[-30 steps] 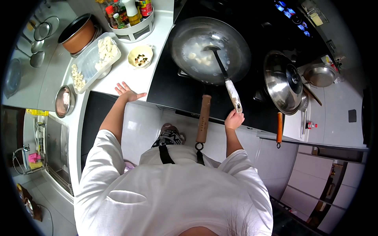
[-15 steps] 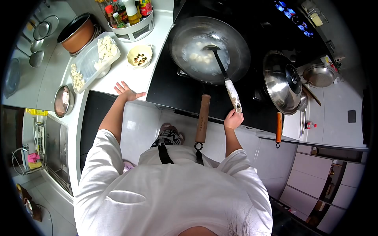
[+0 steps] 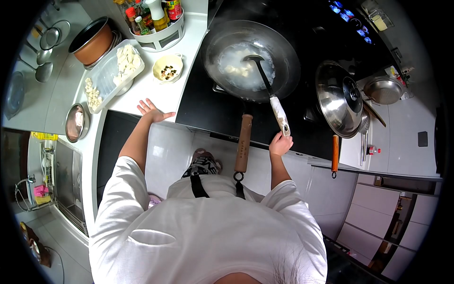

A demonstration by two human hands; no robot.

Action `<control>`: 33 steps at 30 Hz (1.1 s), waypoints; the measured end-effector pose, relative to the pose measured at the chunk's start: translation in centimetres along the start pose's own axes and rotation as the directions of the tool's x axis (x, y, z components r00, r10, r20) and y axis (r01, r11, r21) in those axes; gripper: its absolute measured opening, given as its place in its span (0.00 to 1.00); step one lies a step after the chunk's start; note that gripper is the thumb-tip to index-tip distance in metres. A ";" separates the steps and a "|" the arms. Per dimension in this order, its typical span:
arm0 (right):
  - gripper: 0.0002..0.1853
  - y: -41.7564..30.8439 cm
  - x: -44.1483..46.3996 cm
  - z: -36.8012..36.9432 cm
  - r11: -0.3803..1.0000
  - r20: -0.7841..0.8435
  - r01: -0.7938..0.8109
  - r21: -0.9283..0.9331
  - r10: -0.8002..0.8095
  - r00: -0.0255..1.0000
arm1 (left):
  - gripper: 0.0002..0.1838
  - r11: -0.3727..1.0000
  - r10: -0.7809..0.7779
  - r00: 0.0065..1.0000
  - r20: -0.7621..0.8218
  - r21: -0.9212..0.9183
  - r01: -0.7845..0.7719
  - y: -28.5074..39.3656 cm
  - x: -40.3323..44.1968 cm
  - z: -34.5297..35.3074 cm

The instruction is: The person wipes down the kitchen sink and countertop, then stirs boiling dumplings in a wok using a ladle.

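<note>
The left hand (image 3: 153, 112) is spread, its fingers and thumb resting along the front edge of the white worktop (image 3: 168, 97), near the corner where the worktop meets the black cooktop (image 3: 198, 102). The right hand (image 3: 281, 143) is at the cooktop's front edge, fingers curled together at the end of the ladle's pale handle; whether they pinch it or only touch it, I cannot tell. The ladle (image 3: 279, 113) slants over the near rim of the wok (image 3: 286, 61), its dark head in the cloudy liquid beside pale pieces of food (image 3: 239, 70). The wok's brown handle (image 3: 243, 142) juts past the cooktop's front edge. To the wok's right lies a domed lid (image 3: 333, 97). On the worktop left of the cooktop are a small yellow bowl (image 3: 167, 68) and, farther left, a tilted clear tub (image 3: 109, 78) holding pale pieces. A metal bowl (image 3: 77, 122) is near the worktop's left corner.
</note>
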State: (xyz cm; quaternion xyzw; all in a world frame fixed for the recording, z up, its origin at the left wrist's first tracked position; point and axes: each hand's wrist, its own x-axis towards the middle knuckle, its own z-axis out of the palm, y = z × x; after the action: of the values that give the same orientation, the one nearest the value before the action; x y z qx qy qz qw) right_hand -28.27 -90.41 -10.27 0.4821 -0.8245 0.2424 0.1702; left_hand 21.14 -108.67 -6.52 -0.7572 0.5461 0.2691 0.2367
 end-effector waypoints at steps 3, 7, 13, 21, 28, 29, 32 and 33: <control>0.08 0.2 -0.1 0.1 1.000 0.003 0.004 0.001 -0.004 1.000 | 0.88 1.000 0.001 1.000 0.010 0.012 -0.001 0.1 -0.3 -0.3; 0.08 0.3 -0.2 0.3 1.000 0.010 0.005 -0.001 -0.005 1.000 | 0.88 1.000 -0.001 1.000 0.019 0.024 0.001 0.2 -0.2 -0.4; 0.08 0.1 -0.1 0.0 1.000 0.006 -0.002 0.007 0.002 1.000 | 0.89 1.000 0.000 1.000 0.029 0.023 -0.001 0.3 -0.8 -0.8; 0.07 0.1 0.0 0.0 1.000 0.000 0.009 0.003 -0.009 1.000 | 0.89 1.000 -0.002 1.000 0.019 0.028 0.001 0.3 -0.6 -0.7; 0.07 0.3 -0.2 0.2 1.000 -0.003 0.017 -0.004 -0.017 1.000 | 0.88 0.999 0.011 1.000 0.012 0.038 -0.011 0.2 -0.6 -0.7; 0.07 0.3 -0.2 0.2 1.000 -0.003 0.016 -0.003 -0.016 1.000 | 0.88 0.999 0.017 1.000 0.015 0.041 -0.017 0.3 -0.8 -0.8; 0.07 0.3 -0.2 0.2 1.000 0.004 0.013 0.003 -0.013 1.000 | 0.88 0.999 0.012 1.000 0.013 0.050 -0.013 0.3 -0.5 -0.7; 0.07 0.3 -0.1 0.2 1.000 0.005 0.013 -0.001 -0.013 1.000 | 0.88 0.999 0.015 1.000 0.019 0.041 -0.016 0.2 -0.5 -0.7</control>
State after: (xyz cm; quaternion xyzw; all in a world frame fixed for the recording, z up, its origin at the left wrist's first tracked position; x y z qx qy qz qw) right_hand -28.44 -90.29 -10.53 0.4881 -0.8218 0.2397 0.1700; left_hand 20.90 -108.86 -5.73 -0.7454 0.5551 0.2667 0.2552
